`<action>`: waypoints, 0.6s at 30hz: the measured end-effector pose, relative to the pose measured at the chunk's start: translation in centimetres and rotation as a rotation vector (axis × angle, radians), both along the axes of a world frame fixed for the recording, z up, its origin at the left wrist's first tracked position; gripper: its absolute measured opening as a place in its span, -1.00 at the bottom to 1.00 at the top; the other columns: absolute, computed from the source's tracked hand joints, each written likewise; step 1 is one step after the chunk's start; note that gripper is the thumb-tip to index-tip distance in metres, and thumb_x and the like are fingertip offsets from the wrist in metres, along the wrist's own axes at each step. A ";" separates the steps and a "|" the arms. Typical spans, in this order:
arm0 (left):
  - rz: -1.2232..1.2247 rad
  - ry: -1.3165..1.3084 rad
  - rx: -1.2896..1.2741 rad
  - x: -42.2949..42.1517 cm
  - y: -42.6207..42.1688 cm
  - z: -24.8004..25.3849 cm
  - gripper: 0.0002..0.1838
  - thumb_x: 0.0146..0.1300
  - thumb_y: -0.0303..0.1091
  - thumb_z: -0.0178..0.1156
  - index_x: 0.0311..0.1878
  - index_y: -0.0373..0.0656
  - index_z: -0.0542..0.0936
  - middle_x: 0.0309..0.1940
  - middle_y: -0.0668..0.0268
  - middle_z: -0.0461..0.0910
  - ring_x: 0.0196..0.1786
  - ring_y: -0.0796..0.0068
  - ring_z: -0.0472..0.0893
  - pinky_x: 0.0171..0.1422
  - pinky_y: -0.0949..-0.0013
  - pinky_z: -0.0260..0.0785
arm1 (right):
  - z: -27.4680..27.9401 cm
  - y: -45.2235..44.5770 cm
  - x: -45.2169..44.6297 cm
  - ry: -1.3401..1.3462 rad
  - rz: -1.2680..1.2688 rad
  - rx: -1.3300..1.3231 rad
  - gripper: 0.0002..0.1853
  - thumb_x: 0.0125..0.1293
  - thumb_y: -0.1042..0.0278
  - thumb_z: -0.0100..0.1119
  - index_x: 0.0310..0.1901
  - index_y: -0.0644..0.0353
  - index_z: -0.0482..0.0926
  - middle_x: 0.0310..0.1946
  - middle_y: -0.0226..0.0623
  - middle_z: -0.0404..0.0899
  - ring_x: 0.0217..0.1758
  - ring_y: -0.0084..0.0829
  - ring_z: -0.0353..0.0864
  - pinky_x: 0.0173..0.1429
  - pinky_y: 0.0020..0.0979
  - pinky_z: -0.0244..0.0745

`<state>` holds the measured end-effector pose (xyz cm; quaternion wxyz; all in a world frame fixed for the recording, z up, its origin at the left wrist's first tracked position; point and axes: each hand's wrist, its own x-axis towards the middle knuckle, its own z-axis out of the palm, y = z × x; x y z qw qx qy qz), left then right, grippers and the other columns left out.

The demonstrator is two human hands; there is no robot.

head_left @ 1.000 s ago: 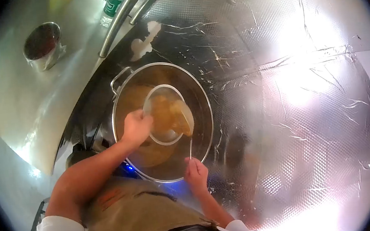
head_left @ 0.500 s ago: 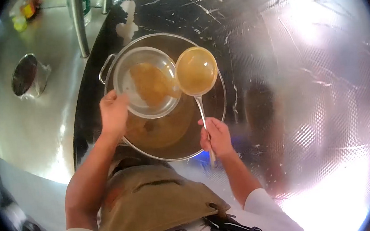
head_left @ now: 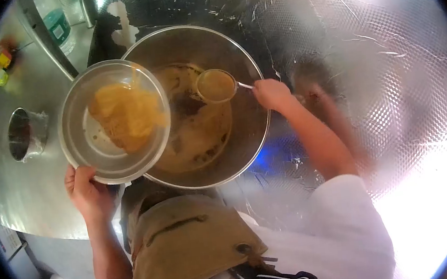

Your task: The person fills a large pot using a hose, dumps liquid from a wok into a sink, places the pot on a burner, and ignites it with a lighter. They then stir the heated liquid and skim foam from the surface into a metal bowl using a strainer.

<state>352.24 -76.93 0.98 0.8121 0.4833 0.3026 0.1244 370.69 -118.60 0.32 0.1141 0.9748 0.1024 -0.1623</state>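
My left hand (head_left: 90,192) grips the near rim of a wide, shallow bowl (head_left: 80,145) with amber-brown liquid (head_left: 124,116) in it. The bowl overlaps the left side of a large round metal pot (head_left: 247,137). My right hand (head_left: 274,95) is closed around the handle of a ladle (head_left: 216,86), over the pot's right rim. The ladle's round cup is inside the pot, at or near the surface of the brown liquid (head_left: 196,136); exactly how deep it sits I cannot tell. Darker patches and foam show on that liquid.
On the steel counter (head_left: 51,196) at left stands a small metal container (head_left: 20,135) with plastic film at its side. Behind it are a green-labelled bottle (head_left: 58,27) and a slanting metal pipe (head_left: 47,41). Shiny, textured sheet metal (head_left: 389,70) spreads to the right.
The bowl has moved left from over the pot, and its liquid now shows as a bigger, brighter pool. The ladle has gone from beside the bowl into the pot, its handle swinging rightward.
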 end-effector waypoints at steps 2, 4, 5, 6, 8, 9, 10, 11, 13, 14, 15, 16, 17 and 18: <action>0.013 0.057 0.031 -0.8 0.9 -0.1 -0.83 0.02 -0.55 -0.01 -0.31 -0.30 0.53 -0.25 0.14 0.55 -0.16 0.24 0.53 -0.03 0.28 0.37 | -0.4 0.6 2.5 0.064 0.088 -0.223 -0.81 0.15 0.35 0.05 -0.35 0.23 0.64 -0.31 -0.06 0.64 -0.20 -0.12 0.66 -0.18 -0.16 0.56; -0.012 0.037 0.158 -1.9 1.7 -0.8 -0.83 0.02 -0.57 -0.02 -0.32 -0.31 0.53 -0.21 0.13 0.55 -0.14 0.24 0.51 -0.02 0.31 0.35 | -1.2 0.7 4.3 0.057 0.166 -0.232 -0.83 0.13 0.38 0.06 -0.36 0.19 0.65 -0.31 -0.10 0.65 -0.23 -0.13 0.67 -0.21 -0.18 0.57; -0.021 0.028 0.221 -2.3 1.9 -0.8 -0.83 0.02 -0.58 -0.02 -0.32 -0.31 0.53 -0.19 0.12 0.55 -0.13 0.24 0.50 -0.02 0.32 0.35 | -1.5 0.7 4.8 0.050 0.206 -0.234 -0.83 0.13 0.39 0.06 -0.37 0.18 0.66 -0.31 -0.12 0.66 -0.24 -0.13 0.67 -0.22 -0.19 0.57; -0.016 0.016 0.334 -2.5 1.8 -0.6 -0.81 0.03 -0.58 -0.08 -0.30 -0.34 0.51 -0.25 0.19 0.55 -0.20 0.42 0.50 -0.07 0.44 0.35 | -1.7 0.7 5.0 0.069 0.209 -0.248 -0.83 0.12 0.40 0.06 -0.37 0.17 0.66 -0.31 -0.13 0.66 -0.24 -0.14 0.67 -0.22 -0.19 0.57; 0.014 0.016 0.402 -2.7 2.1 -0.4 -0.79 0.04 -0.59 -0.13 -0.31 -0.37 0.50 -0.28 0.25 0.54 -0.24 0.55 0.48 -0.13 0.54 0.34 | -2.0 1.1 5.5 0.102 0.221 -0.278 -0.84 0.12 0.42 0.06 -0.38 0.17 0.67 -0.32 -0.15 0.66 -0.23 -0.16 0.68 -0.22 -0.21 0.58; 0.029 0.017 0.436 -2.9 2.3 -0.4 -0.78 0.05 -0.60 -0.15 -0.31 -0.38 0.49 -0.30 0.28 0.53 -0.27 0.62 0.48 -0.16 0.58 0.34 | -2.1 1.4 5.7 0.110 0.239 -0.298 -0.84 0.11 0.42 0.07 -0.38 0.16 0.67 -0.33 -0.16 0.66 -0.23 -0.18 0.68 -0.23 -0.22 0.58; 0.030 0.041 0.471 -3.0 2.5 -0.3 -0.79 0.05 -0.59 -0.15 -0.31 -0.37 0.49 -0.31 0.28 0.53 -0.28 0.62 0.48 -0.17 0.58 0.34 | -2.1 1.7 5.7 0.119 0.259 -0.318 -0.85 0.11 0.42 0.08 -0.39 0.15 0.67 -0.33 -0.18 0.67 -0.23 -0.19 0.68 -0.23 -0.24 0.58; 0.046 0.053 0.458 -3.1 2.7 -0.3 -0.78 0.05 -0.57 -0.15 -0.31 -0.37 0.49 -0.33 0.28 0.53 -0.29 0.62 0.48 -0.18 0.58 0.33 | -2.2 1.9 5.8 0.128 0.277 -0.341 -0.85 0.10 0.42 0.09 -0.39 0.15 0.67 -0.34 -0.19 0.67 -0.23 -0.21 0.68 -0.24 -0.25 0.58; 0.092 0.063 0.388 -3.3 3.0 -0.1 -0.78 0.05 -0.54 -0.14 -0.31 -0.35 0.50 -0.36 0.29 0.54 -0.32 0.62 0.48 -0.20 0.58 0.33 | -3.8 1.5 6.7 0.126 0.366 -0.370 -0.84 0.12 0.40 0.05 -0.42 0.16 0.66 -0.36 -0.16 0.67 -0.28 -0.21 0.69 -0.26 -0.24 0.57; 0.121 0.061 0.332 -3.2 3.0 0.0 -0.78 0.06 -0.52 -0.14 -0.30 -0.34 0.50 -0.38 0.29 0.54 -0.34 0.62 0.48 -0.21 0.58 0.33 | -3.9 1.8 6.9 0.125 0.409 -0.382 -0.82 0.12 0.38 0.03 -0.44 0.16 0.65 -0.37 -0.14 0.66 -0.31 -0.21 0.69 -0.28 -0.23 0.57; 0.142 0.063 0.305 -3.4 3.1 -0.2 -0.78 0.06 -0.51 -0.13 -0.30 -0.33 0.50 -0.39 0.30 0.53 -0.34 0.62 0.47 -0.21 0.57 0.33 | -4.1 2.0 7.3 0.129 0.433 -0.398 -0.84 0.11 0.39 0.06 -0.43 0.14 0.66 -0.37 -0.18 0.67 -0.30 -0.23 0.69 -0.28 -0.26 0.57; 0.164 0.065 0.278 -3.5 3.2 -0.5 -0.78 0.06 -0.50 -0.13 -0.30 -0.32 0.50 -0.39 0.31 0.53 -0.33 0.61 0.47 -0.22 0.57 0.32 | -4.2 2.2 7.6 0.135 0.456 -0.412 -0.86 0.10 0.40 0.09 -0.42 0.12 0.67 -0.37 -0.22 0.67 -0.29 -0.26 0.69 -0.29 -0.29 0.56; 0.186 0.066 0.251 -3.7 3.4 -0.7 -0.77 0.06 -0.49 -0.13 -0.29 -0.31 0.50 -0.40 0.31 0.52 -0.33 0.61 0.47 -0.22 0.57 0.32 | -4.4 2.6 7.9 0.141 0.480 -0.427 -0.87 0.09 0.41 0.12 -0.41 0.10 0.68 -0.36 -0.27 0.68 -0.28 -0.28 0.69 -0.29 -0.32 0.56; 0.182 0.078 0.277 -3.8 3.5 -0.9 -0.78 0.06 -0.48 -0.12 -0.29 -0.31 0.50 -0.40 0.31 0.52 -0.32 0.60 0.47 -0.21 0.56 0.32 | -4.8 2.6 8.3 0.104 0.504 -0.427 -0.87 0.09 0.41 0.12 -0.42 0.09 0.68 -0.37 -0.27 0.68 -0.28 -0.29 0.68 -0.30 -0.32 0.55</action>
